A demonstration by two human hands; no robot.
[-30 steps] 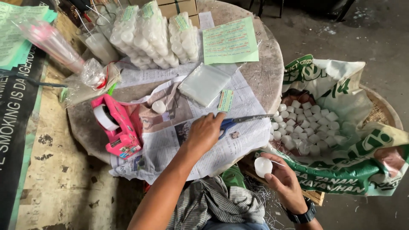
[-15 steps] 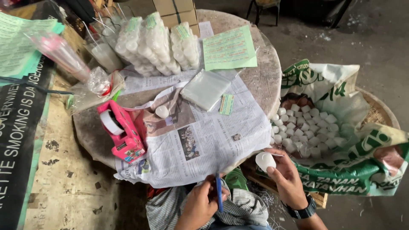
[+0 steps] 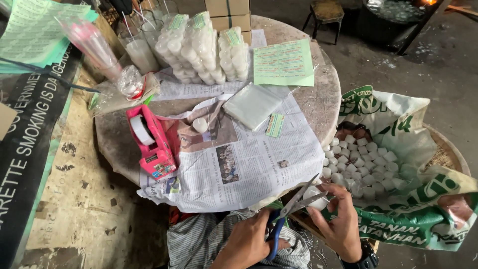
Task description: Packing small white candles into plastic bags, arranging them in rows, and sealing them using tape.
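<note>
Bottom centre of frame: your left hand (image 3: 249, 244) has its grip closed through the blue handles of the scissors (image 3: 289, 214), blades parted and aimed up-right. Your right hand (image 3: 341, 224) pinches a small white cup (image 3: 314, 197) right at the blade tips. Sack (image 3: 398, 129) of the same cups at right; pink tape dispenser (image 3: 149, 142) on the newspaper-covered bench (image 3: 323, 94).

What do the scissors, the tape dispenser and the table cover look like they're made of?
Scissors: bare grey metal blades with a dull shine; blue handles, probably plastic. Tape dispenser: glossy pink moulded plastic, it seems. Table cover: printed newspaper, matte and creased.
</note>
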